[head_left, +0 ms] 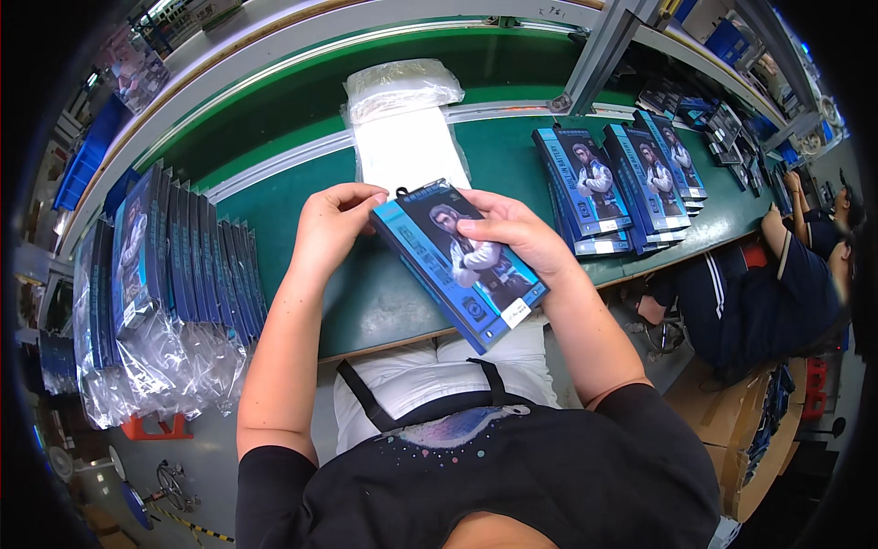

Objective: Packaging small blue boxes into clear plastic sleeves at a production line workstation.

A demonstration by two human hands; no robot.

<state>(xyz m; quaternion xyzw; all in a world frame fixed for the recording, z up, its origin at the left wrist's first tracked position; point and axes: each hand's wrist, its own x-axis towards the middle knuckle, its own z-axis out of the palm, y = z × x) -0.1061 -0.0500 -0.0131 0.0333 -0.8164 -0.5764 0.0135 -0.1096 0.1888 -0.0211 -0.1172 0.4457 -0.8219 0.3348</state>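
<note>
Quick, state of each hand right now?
Left hand: fingers bent near the top of the blue box; grip unclear.
Right hand: closed on that box, thumb across its front.

A co-worker [764,316] sits at right near a cardboard box [718,412].

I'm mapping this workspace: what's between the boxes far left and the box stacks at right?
Head view: white plastic pile on the green table; nearer, left hand and right hand at a blue box.

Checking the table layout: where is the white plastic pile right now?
In the head view, the white plastic pile lies on the green table near the top centre, just beyond the held box and left of the box stacks.
</note>
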